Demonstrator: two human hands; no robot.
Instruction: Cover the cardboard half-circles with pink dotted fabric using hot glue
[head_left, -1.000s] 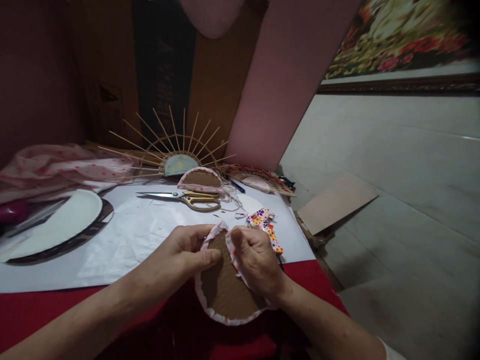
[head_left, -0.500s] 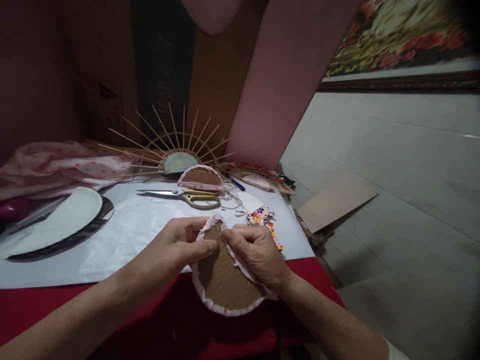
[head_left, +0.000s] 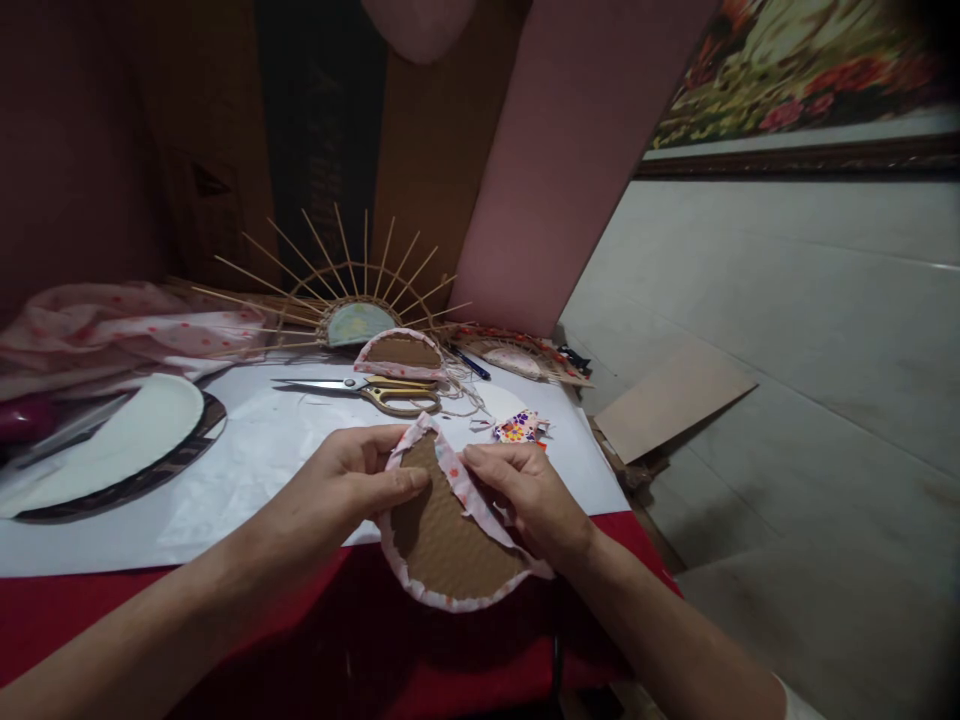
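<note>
Between my hands is a half-round cardboard piece [head_left: 450,540], its brown side facing me, with pale pink dotted fabric [head_left: 465,490] folded over its edge. My left hand [head_left: 367,475] grips the upper left rim, thumb lying on the cardboard and fingers hidden behind. My right hand [head_left: 529,490] pinches the straight edge where the fabric strip folds over, thumb on top. Just beyond lie gold-handled scissors [head_left: 390,392] and a second half-round cardboard piece [head_left: 401,352] edged in the same fabric. Flowered fabric scraps [head_left: 519,428] rest behind my right hand.
A woven frame with radiating sticks [head_left: 360,310] stands at the back. On the left are a white half-round plate-like piece [head_left: 142,430] and dotted cloth [head_left: 127,325]. White paper [head_left: 247,480] covers part of the red tabletop [head_left: 90,620]. A pen [head_left: 472,366] lies near the back.
My right thumb has shifted off the cardboard onto the fabric edge, so more of the folded strip shows. The cardboard piece has risen slightly.
</note>
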